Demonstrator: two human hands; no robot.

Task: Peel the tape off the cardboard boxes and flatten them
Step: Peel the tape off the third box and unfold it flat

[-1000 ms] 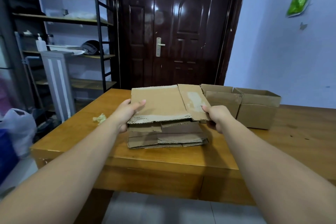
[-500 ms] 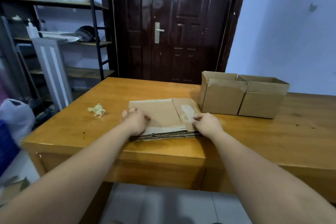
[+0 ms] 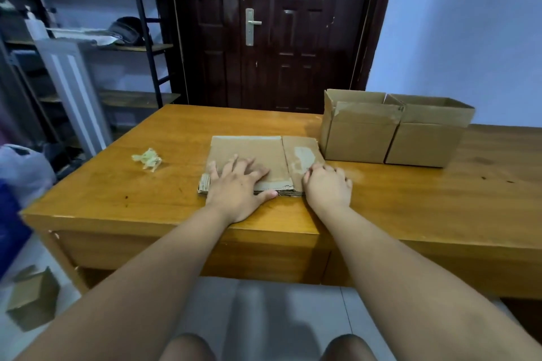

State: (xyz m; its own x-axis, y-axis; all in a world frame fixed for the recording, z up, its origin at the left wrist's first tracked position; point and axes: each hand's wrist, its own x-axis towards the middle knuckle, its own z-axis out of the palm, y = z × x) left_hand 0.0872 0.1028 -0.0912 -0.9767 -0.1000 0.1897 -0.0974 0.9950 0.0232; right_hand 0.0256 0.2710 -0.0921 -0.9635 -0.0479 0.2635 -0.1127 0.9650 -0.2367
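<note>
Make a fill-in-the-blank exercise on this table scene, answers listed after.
The left hand lies flat on the flattened cardboard stack; the right hand presses its ____ end.
Right of the stack stand ____ open cardboard boxes.
The wad of peeled tape lies on the wooden table, ____ of the stack.
Answers: right; two; left.

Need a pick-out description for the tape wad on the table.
Find the wooden table in front of the dark door. Left of the flattened cardboard lies a small crumpled wad of pale tape, alone on bare wood; its neighbours are all brown cardboard.
</note>
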